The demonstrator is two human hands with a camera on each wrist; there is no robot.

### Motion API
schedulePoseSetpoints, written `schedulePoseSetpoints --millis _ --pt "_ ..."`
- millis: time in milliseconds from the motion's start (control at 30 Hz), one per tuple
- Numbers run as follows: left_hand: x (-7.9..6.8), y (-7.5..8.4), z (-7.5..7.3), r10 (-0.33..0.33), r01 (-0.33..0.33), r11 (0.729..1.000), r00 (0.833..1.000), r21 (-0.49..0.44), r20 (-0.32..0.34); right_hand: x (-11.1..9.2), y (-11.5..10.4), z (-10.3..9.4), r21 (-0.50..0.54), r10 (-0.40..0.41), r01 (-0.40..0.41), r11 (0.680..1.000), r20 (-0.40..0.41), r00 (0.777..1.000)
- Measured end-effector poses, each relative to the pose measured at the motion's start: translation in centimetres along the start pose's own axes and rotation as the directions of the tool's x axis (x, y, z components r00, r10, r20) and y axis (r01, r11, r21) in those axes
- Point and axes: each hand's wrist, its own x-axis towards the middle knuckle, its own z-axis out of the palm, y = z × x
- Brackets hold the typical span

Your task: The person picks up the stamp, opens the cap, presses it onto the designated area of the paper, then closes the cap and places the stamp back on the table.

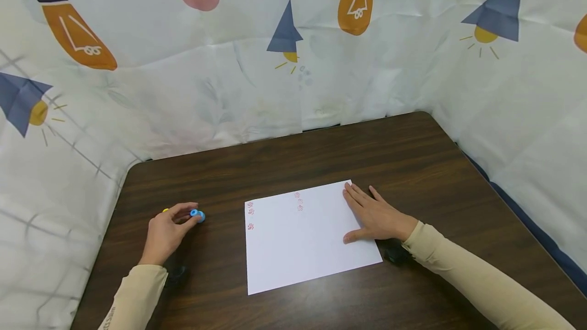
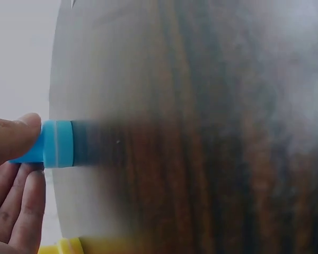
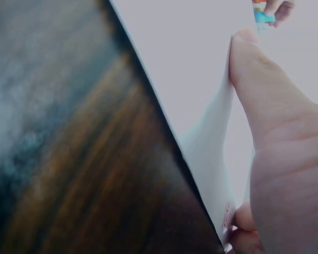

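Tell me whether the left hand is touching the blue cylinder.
Touching. The left wrist view shows it: the left hand holds the blue cylinder, thumb laid against its side.

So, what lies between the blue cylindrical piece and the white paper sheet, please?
In the head view, only bare brown wood-grain tabletop lies between the blue piece and the white sheet.

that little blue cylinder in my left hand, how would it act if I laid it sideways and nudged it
The blue cylinder would probably roll, since its side looks round. It seems light, as the left hand holds it in a pinch, and likely stiff, with no visible dent.
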Motion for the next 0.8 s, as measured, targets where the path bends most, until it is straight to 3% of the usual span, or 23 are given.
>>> schedulePoseSetpoints --millis 500,800 --pt "-0.28 0.14 0.91 -0.018 0.016 0.997 1.0 -0.079 -0.023 -0.02 0.06 0.06 -0.006 0.006 -0.006 1.0 0.001 1.0" --pt "-0.52 0.11 0.97 -0.055 0.057 0.995 0.998 -0.083 0.026 0.01 0.14 0.18 -0.01 0.004 -0.004 1.0 0.0 1.0"
